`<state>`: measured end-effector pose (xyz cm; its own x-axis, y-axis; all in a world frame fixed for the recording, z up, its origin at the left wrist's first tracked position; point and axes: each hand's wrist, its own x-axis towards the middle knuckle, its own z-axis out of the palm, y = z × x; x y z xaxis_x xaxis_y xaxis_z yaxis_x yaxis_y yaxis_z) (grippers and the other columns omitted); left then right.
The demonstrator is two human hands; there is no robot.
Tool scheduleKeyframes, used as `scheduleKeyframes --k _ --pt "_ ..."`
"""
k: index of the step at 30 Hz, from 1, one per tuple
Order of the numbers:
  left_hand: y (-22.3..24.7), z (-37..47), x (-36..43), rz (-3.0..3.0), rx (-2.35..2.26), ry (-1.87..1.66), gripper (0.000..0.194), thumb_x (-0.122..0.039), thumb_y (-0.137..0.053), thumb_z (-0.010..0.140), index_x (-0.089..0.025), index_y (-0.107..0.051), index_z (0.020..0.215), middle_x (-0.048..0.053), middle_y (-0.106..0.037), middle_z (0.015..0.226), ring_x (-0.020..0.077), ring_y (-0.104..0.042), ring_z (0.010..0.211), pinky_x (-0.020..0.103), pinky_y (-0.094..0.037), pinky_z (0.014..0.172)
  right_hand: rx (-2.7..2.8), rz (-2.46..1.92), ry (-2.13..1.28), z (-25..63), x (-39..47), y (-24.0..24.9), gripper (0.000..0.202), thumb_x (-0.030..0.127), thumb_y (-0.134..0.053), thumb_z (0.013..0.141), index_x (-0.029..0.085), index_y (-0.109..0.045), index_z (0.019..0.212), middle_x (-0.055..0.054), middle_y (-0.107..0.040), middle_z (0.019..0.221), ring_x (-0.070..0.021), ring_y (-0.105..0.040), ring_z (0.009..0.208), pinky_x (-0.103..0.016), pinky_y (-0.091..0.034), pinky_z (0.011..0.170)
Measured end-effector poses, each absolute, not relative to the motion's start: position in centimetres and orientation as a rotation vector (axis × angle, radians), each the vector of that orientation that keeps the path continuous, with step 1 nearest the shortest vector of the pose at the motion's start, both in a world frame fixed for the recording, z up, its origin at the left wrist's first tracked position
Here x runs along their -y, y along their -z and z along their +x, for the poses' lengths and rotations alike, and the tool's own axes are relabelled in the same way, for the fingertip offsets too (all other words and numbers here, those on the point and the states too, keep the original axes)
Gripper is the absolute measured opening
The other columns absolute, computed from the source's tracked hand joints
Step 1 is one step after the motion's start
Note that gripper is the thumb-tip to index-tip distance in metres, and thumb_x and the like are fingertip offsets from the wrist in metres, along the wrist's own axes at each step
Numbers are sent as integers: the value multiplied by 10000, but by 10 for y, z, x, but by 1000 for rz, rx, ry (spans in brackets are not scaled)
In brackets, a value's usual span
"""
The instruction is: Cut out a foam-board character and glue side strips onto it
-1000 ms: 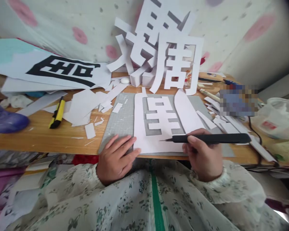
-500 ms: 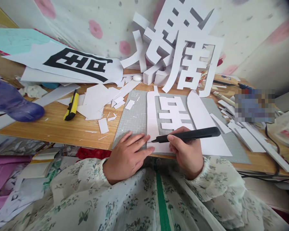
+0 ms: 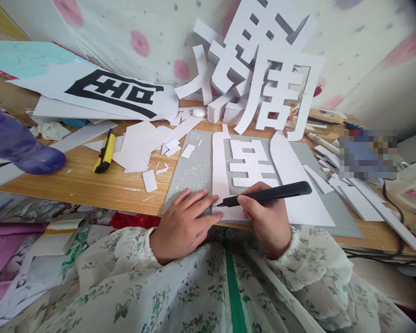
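Note:
My right hand (image 3: 268, 215) is wrapped around a black pen-shaped tool with a thin pointed tip (image 3: 266, 194). The handle slants up to the right, and its tip meets the lower left part of a white foam board sheet (image 3: 308, 203). Beside the tip, my left hand (image 3: 189, 222) lies flat with fingers spread, its fingertips on the sheet's left edge. Parts of the sheet are cut away, and a white cut-out character piece (image 3: 251, 164) lies within its opening. Underneath is a grey cutting mat (image 3: 190, 173).
White three-dimensional characters (image 3: 280, 92) stand at the back. A yellow and black utility knife (image 3: 104, 152) lies on the left among white scraps (image 3: 135, 143). Behind is a paper with a black printed character (image 3: 118, 90). Board strips (image 3: 362, 201) and a black cable (image 3: 398, 222) are on the right.
The black tool's tip has shifted slightly right, and less of its thin point shows. Its handle's far end has moved slightly left and up. My left hand stays nearly still.

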<state>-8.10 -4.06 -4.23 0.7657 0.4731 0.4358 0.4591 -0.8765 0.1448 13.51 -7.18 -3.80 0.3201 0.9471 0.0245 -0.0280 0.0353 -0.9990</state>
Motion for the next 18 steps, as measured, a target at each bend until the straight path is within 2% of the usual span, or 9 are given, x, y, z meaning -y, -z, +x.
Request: scheduleKeyframes --k 18 --pt "44 -79 41 2971 -795 -770 267 -184 -580 944 -279 -719 1151 37 -667 1365 293 -606 1258 509 -448 1040 947 -1381 -941 144 70 31 217 320 -819 638 204 -636 640 54 -540 502 -102 -437 463 -250 -314 436"
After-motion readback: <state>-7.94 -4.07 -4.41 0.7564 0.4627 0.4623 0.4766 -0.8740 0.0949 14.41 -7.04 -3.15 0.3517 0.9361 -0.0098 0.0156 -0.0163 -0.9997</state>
